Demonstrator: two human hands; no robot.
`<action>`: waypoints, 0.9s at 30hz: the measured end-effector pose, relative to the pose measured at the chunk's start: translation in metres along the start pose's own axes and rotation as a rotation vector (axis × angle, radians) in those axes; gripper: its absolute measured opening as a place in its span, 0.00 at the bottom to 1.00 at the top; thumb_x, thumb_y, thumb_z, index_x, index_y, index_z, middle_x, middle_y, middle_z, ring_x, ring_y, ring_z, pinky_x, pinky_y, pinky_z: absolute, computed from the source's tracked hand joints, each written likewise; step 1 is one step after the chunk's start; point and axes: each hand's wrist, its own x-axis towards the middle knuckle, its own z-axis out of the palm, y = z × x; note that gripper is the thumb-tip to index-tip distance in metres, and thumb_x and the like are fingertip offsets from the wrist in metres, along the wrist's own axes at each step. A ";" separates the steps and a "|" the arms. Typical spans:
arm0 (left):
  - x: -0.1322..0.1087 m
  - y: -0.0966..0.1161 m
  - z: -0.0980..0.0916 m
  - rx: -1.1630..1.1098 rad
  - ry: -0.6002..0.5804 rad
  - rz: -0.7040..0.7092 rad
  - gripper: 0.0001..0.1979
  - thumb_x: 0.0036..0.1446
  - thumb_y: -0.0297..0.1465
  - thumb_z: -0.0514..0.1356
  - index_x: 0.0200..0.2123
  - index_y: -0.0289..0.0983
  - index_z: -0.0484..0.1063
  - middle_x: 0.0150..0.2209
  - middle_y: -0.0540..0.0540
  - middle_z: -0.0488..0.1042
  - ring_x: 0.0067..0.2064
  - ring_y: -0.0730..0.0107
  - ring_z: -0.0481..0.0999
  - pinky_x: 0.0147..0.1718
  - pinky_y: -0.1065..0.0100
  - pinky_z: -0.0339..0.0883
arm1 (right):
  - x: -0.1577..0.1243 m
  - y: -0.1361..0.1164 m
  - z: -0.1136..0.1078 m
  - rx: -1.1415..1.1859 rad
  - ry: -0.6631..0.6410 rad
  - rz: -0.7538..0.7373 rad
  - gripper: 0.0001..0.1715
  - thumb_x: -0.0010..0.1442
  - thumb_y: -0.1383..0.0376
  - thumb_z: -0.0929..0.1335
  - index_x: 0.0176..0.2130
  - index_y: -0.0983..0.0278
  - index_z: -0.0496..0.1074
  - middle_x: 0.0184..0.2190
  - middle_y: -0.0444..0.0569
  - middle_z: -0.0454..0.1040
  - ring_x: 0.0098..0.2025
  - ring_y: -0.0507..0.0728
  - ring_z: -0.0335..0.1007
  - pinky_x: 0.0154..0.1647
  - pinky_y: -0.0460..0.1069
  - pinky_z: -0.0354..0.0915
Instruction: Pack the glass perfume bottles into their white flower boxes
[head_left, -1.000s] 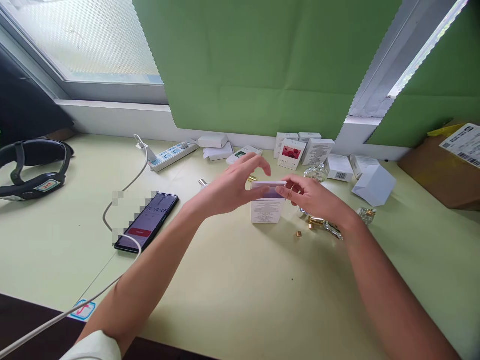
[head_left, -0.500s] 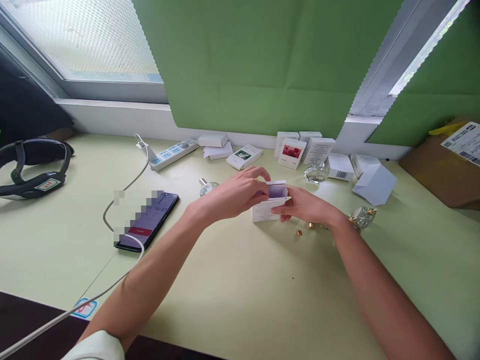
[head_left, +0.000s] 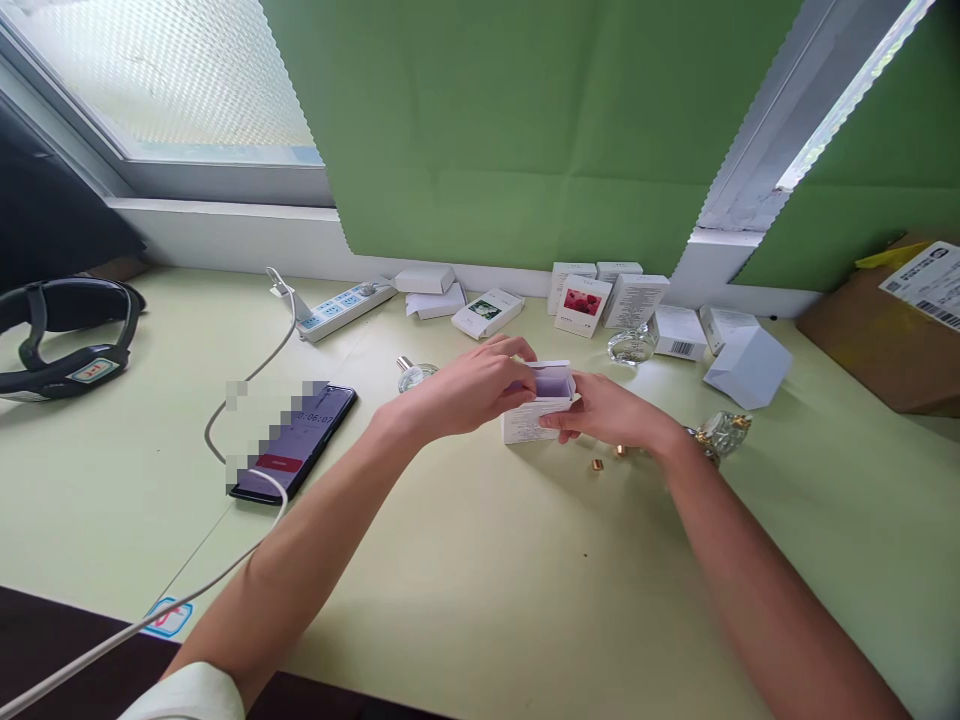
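Observation:
A small white carton (head_left: 523, 425) stands on the table with its top open, showing a pale lilac inside. My right hand (head_left: 611, 405) grips its right side, thumb on the printed front. At the carton's upper left edge, my left hand (head_left: 484, 385) is closed with fingertips at the opening; what they pinch there is partly hidden. Behind my left wrist lies a glass bottle (head_left: 415, 374) with a silvery neck. Below my right hand are a small gold cap (head_left: 597, 465) and a second gold piece (head_left: 620, 451). Beside my right forearm lies a glass bottle with gold trim (head_left: 724, 436).
Several white cartons (head_left: 583, 306) stand at the back, with a clear glass bottle (head_left: 631, 346) before them. A folded white carton (head_left: 750, 368) lies to the right. Further left are a power strip (head_left: 346, 308), a phone (head_left: 304, 445), a white cable (head_left: 214, 425) and a black headset (head_left: 71, 340).
Both hands stay on the carton in nearly the same pose. The whole view has shifted very slightly.

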 end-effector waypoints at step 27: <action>0.000 -0.009 -0.006 -0.112 0.281 -0.039 0.14 0.68 0.35 0.51 0.40 0.40 0.75 0.54 0.43 0.65 0.55 0.60 0.66 0.53 0.57 0.63 | 0.002 0.001 0.004 0.188 -0.007 -0.044 0.29 0.55 0.58 0.73 0.55 0.55 0.64 0.46 0.49 0.75 0.43 0.60 0.73 0.30 0.51 0.72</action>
